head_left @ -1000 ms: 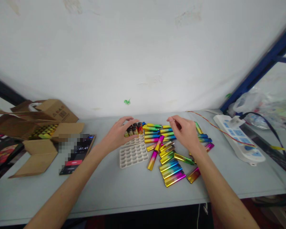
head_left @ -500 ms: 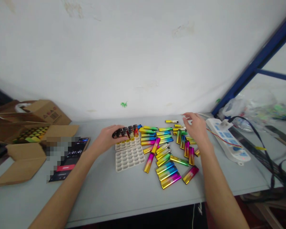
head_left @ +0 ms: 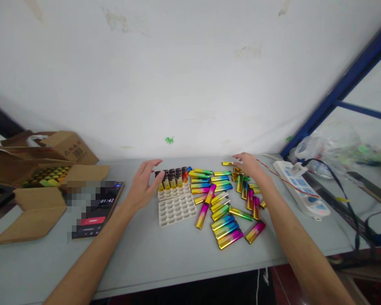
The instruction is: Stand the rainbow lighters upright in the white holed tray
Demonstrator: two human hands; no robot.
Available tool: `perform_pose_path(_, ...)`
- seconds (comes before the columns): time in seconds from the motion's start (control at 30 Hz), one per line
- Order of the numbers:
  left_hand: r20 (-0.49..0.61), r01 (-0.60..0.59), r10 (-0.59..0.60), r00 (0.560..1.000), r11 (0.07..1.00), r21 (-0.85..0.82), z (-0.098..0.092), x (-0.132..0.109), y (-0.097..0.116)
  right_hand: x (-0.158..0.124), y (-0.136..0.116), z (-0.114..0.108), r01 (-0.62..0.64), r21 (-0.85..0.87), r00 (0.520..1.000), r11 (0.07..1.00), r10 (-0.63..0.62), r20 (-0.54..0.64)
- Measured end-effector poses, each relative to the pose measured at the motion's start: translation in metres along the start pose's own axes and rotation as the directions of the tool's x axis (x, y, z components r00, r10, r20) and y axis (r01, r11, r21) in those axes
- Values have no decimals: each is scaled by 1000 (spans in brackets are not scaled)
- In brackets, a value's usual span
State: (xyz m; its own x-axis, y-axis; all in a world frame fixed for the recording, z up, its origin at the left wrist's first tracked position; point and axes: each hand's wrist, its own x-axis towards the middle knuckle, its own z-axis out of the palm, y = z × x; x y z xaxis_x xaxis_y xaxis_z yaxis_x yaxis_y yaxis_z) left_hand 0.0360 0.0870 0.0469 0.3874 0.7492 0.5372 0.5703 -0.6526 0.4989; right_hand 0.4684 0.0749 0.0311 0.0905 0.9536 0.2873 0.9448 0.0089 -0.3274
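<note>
Currently holding left hand (head_left: 142,184) open, nothing gripped, with upright lighters (head_left: 172,182) in tray (head_left: 178,210) just right of thumb | holding right hand (head_left: 246,163) at loose lighter (head_left: 227,163) by fingertips, can't tell if gripping | best pinch mid-body, ease left thumb off upright lighters

The lying lighters (head_left: 220,213) wear a smooth metallic coat, very glossy, with bright streaks of reflected light. On the standing lighters (head_left: 179,182), the bodies shine too, and their black tops look like plastic. The tray (head_left: 178,209) seems of matt white plastic. The tabletop (head_left: 146,254) is smooth, with a dull sheen. The carton (head_left: 41,214) is plain matt cardboard; the power strip (head_left: 301,190), hard smooth plastic; the bag (head_left: 307,146), thin wrinkled plastic. The painted wall (head_left: 190,84) is matt, with 1 rough-looking patch and several others.
</note>
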Motion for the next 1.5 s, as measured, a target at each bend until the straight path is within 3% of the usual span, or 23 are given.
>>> perform_pose_path(0.17,-268,-56,57,962,998,13,-9,-10,18,18,7,2,62,-6,987,998,-61,147)
perform_pose_path(0.23,-305,-61,57,951,998,-4,-9,-15,29,20,6,-1,65,3,985,998,-65,160)
perform_pose_path(0.33,-272,-46,12,962,992,-116,-3,-19,47,17,-4,-10,73,29,988,997,-76,138)
perform_pose_path(0.43,-116,32,-92,989,900,-434,9,-20,61,1,-33,-22,122,134,982,983,-139,126)
perform_pose_path(0.47,-38,93,-136,990,832,-546,13,-20,64,-6,-46,-26,149,272,973,951,-191,133)
perform_pose_path(0.57,178,275,-212,961,645,-714,25,-19,68,-32,-92,-33,130,636,922,761,-328,205)
perform_pose_path(0.63,267,338,-208,941,591,-732,31,-18,68,-46,-120,-33,56,749,892,661,-370,260)
perform_pose_path(0.77,451,464,-151,880,479,-745,33,-17,62,-56,-153,-26,35,790,889,612,-380,256)
perform_pose_path(0.87,556,549,-111,824,400,-734,28,-17,55,-54,-158,-16,74,800,900,596,-386,204)
perform_pose_path(1.0,676,612,-23,736,449,-651,19,-17,51,-49,-149,-6,63,824,889,563,-406,210)
perform_pose_path(1.07,688,620,-6,726,439,-651,18,-17,52,-49,-140,-1,85,804,927,589,-342,152)
perform_pose_path(1.17,658,612,1,753,366,-701,22,-19,52,-50,-125,4,138,677,982,723,-191,4)
perform_pose_path(1.3,644,605,42,764,300,-737,25,-21,51,-59,-108,8,247,384,969,890,-237,-75)
perform_pose_path(1.4,666,639,52,744,235,-732,23,-20,51,-64,-100,6,319,257,948,912,-304,-97)
perform_pose_path(1.5,693,658,47,720,272,-702,22,-18,52,-66,-98,3,328,202,940,923,-298,-166)
